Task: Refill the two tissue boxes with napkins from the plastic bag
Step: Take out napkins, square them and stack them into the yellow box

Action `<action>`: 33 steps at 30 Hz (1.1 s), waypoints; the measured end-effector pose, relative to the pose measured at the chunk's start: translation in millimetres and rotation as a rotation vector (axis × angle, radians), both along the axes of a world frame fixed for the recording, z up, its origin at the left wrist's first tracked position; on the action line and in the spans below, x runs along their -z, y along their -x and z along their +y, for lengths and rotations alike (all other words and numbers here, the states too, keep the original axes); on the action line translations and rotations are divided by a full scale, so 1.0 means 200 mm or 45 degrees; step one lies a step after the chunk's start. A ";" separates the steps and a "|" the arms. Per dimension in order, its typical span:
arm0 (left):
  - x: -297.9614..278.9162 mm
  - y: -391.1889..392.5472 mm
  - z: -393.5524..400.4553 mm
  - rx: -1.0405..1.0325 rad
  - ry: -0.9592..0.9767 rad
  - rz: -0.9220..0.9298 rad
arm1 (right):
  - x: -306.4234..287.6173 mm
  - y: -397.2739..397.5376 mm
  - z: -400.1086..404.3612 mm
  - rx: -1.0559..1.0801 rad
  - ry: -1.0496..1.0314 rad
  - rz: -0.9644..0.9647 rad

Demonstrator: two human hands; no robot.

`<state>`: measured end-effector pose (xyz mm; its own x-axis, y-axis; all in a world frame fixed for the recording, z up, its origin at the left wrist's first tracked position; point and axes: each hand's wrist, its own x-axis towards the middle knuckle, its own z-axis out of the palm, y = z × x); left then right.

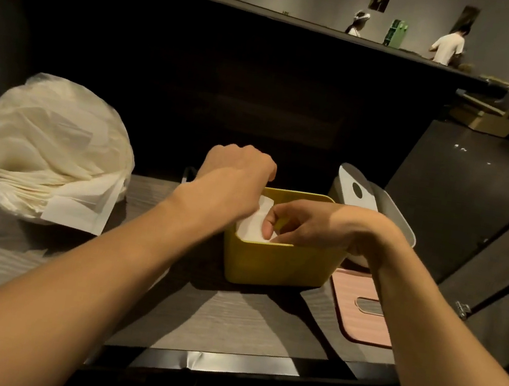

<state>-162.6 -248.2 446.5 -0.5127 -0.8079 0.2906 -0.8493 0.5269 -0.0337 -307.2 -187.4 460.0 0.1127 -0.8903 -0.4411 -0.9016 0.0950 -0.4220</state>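
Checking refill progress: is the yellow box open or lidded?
Open. The yellow box has no lid on; both hands reach inside onto white napkins. A pink slotted lid lies beside it.

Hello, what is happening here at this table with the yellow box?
A person is refilling a tissue box. Both hands, the left hand and the right hand, press white napkins down into the open yellow box. The plastic bag of napkins sits to the left. A pink lid lies on the table to the right, and a white box waits behind.
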 end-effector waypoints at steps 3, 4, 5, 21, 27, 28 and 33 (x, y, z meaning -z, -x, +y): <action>0.02 0.02 0.03 -0.002 0.043 -0.100 | 0.02 0.00 -0.04 -0.016 -0.066 0.006; 0.03 0.02 0.03 0.011 0.046 -0.099 | 0.03 0.00 -0.04 -0.012 -0.084 -0.007; 0.04 0.02 0.03 0.022 0.042 -0.084 | 0.03 0.00 -0.05 -0.014 -0.102 -0.012; 0.07 0.01 -0.03 0.262 -0.314 -0.277 | -0.08 0.00 0.00 -0.096 -0.098 0.213; 0.04 0.00 -0.05 0.217 -0.385 -0.009 | -0.07 -0.10 -0.03 -0.093 0.049 0.095; 0.04 0.00 -0.04 0.214 -0.398 -0.015 | -0.04 -0.12 -0.05 -0.103 0.032 0.148; 0.07 -0.01 -0.05 0.226 -0.487 -0.067 | 0.03 -0.17 -0.07 -0.064 0.090 0.169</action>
<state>-161.3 -257.4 432.0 -0.6598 -0.7502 -0.0429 -0.7465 0.6478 0.1517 -273.0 -202.4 453.4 0.1028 -0.9145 -0.3912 -0.9528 0.0224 -0.3027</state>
